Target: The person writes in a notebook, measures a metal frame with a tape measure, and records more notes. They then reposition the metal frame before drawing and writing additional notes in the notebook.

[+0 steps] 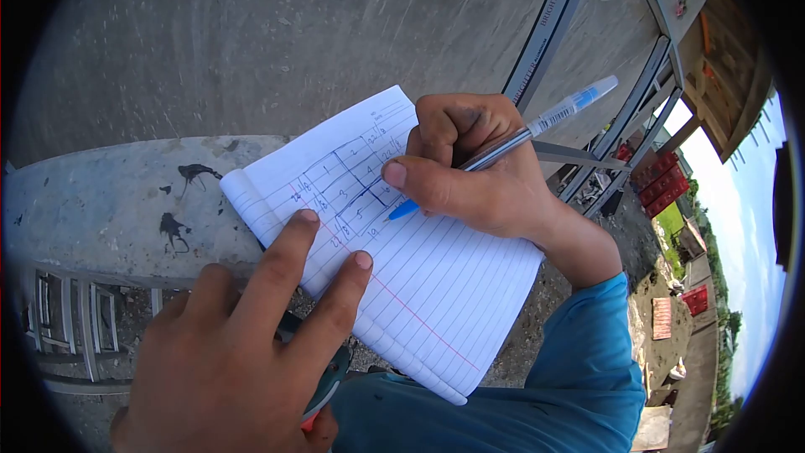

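A lined notepad (428, 302) lies tilted across a concrete ledge, its used pages folded back at the left end. On its page is a hand-drawn blue grid with numbers in the boxes and along the edges. My right hand (478, 168) grips a clear ballpoint pen (560, 115) with a blue tip, which is at the page beside the grid. Two fingers of my left hand (243, 335) stretch onto the page and press on it near the grid. Between that hand's thumb and forefinger shows a dark green and red object (335, 371), mostly hidden under the palm.
The grey concrete ledge (109, 201) has dark stains. Aluminium frame bars (549, 21) rise at the upper right. A metal ladder-like frame (80, 319) is at lower left. Farther right are red crates (662, 184), a wooden roof (729, 59) and rough ground.
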{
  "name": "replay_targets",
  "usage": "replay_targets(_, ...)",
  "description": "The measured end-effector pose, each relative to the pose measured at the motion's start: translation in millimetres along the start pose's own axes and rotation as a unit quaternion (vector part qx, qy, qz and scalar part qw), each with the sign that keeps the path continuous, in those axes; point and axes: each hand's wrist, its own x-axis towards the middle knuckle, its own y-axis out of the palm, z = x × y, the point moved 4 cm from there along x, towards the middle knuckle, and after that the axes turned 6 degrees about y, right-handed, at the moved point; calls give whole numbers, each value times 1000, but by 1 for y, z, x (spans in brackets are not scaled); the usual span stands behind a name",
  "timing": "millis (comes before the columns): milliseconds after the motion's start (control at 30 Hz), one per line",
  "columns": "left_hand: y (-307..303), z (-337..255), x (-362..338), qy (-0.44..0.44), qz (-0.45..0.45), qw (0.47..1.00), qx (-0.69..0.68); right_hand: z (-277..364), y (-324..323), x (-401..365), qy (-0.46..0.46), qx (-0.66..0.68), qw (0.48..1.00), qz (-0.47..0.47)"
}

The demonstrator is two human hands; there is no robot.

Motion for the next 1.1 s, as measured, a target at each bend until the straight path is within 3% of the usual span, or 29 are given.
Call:
replay_targets(133,0,1,0,3,-2,1000,-5,-3,1,1,-4,6,1000,-2)
replay_targets(233,8,8,5,97,-46,993,51,-6,-1,4,-54,-16,998,26)
replay_targets(333,11,11,5,115,-81,988,62,-6,0,2,-7,3,1000,8)
replay_targets(433,10,8,4,89,-39,994,52,-5,1,2,-12,1,1000,3)
replay_targets(533,0,1,1,5,2,1000,-15,-3,3,1,-16,4,1000,7)
replay_targets(733,0,1,1,11,-6,1000,-14,-5,0,2,-56,-36,998,19)
replay_targets(1100,0,1,1,9,-5,1000,-10,-4,-1,3,-36,-20,999,27)
